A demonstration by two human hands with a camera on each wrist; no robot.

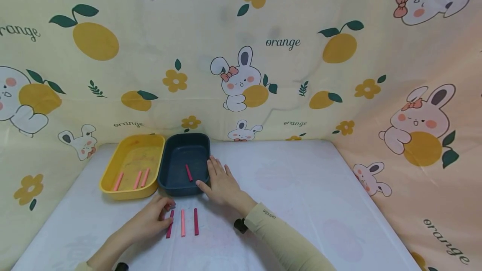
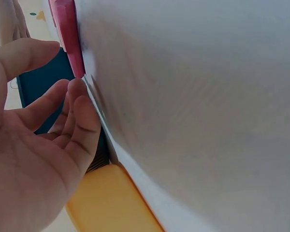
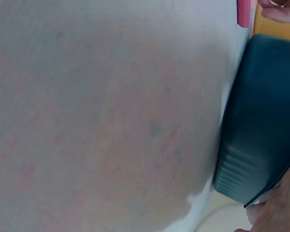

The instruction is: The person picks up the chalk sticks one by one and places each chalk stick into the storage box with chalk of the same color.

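My left hand (image 1: 150, 218), fingers curved and apart, is over the table at a dark red stick (image 1: 168, 231); its thumb tip overlaps that stick in the head view. In the left wrist view, a gap shows between thumb and fingertips, near the stick ends. To the right lie a pink stick (image 1: 183, 223) and another dark red stick (image 1: 196, 221). My right hand (image 1: 226, 187) rests on the right rim of a dark blue tray (image 1: 184, 192), fingers extended. Inside that tray lies one dark red stick (image 1: 189, 173).
A yellow tray (image 1: 128, 195) stands against the blue tray's left side, with three pink sticks (image 1: 137, 180) inside. White cloth (image 1: 301, 204) covers the table. Behind and at the sides hangs a patterned curtain (image 1: 211, 24).
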